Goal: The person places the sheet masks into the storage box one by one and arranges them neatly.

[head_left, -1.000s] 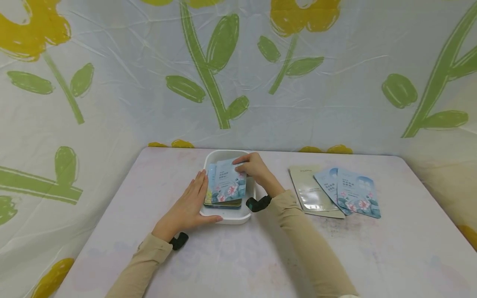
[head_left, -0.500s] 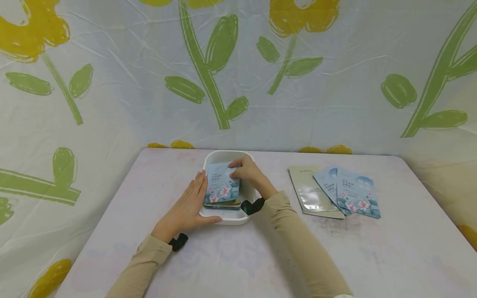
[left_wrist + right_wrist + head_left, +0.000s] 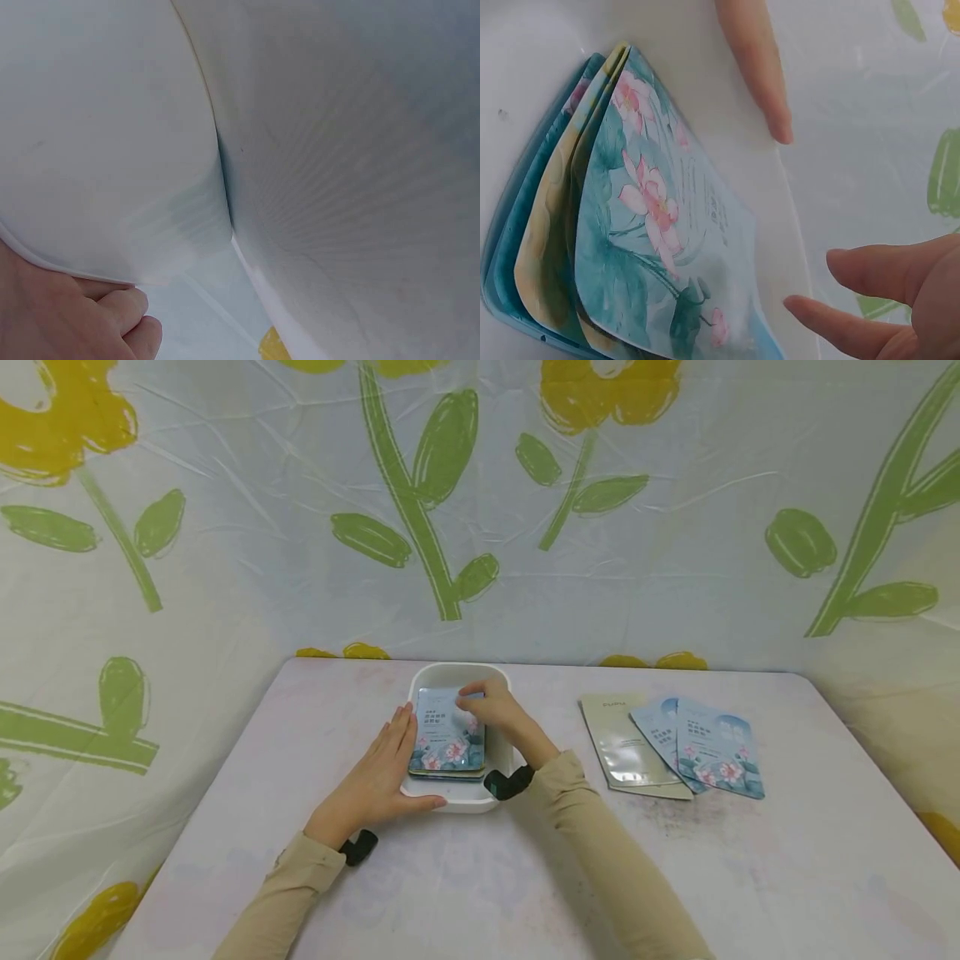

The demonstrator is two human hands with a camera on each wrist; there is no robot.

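Note:
A white tray (image 3: 471, 804) holds a small stack of flat sachets, the top sachet (image 3: 446, 739) light blue with pink lotus flowers. In the head view my left hand (image 3: 378, 777) rests along the tray's left side, fingers straight, thumb toward the front rim. The left wrist view shows its fingers (image 3: 124, 315) by the tray's outer wall. Over the upper right of the stack is my right hand (image 3: 498, 710). In the right wrist view its finger and thumb (image 3: 877, 270) are spread, apart from the sachets, with nothing between them. Yellowish and blue edges show under the top sachet (image 3: 660, 202).
To the right on the table (image 3: 810, 843) lie greenish-gold packets (image 3: 633, 743) and two blue lotus sachets (image 3: 720, 747), partly overlapping. A flower-patterned cloth (image 3: 675, 585) hangs behind and at the sides.
My right hand has moved left and laid the blue lotus sachet down squarely on the stack, then let go of it. The left hand has stayed at the tray's side.

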